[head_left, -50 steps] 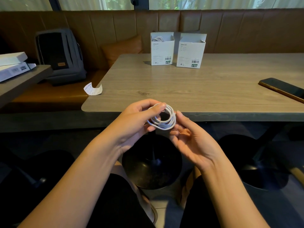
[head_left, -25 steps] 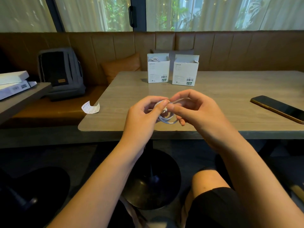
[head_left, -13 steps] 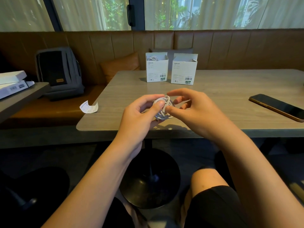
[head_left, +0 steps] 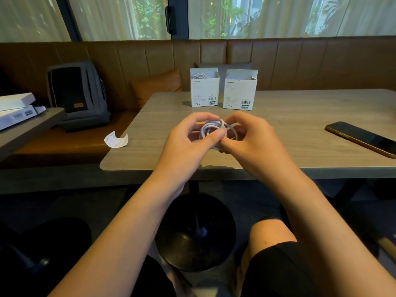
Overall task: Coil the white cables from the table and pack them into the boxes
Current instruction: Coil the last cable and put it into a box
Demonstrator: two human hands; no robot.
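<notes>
Both my hands, left (head_left: pixel 188 138) and right (head_left: pixel 250 140), pinched the coiled white cable (head_left: pixel 211 130) above the grey wooden desk (head_left: pixel 300 116); the empty right-hand white cardboard box (head_left: pixel 240 91) stood straight beyond my grip.

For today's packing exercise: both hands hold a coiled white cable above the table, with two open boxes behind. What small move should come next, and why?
Probably carry the cable, gripped by the left hand and right hand, to the right box. It looks empty, while the left box already shows a cable inside.
</notes>
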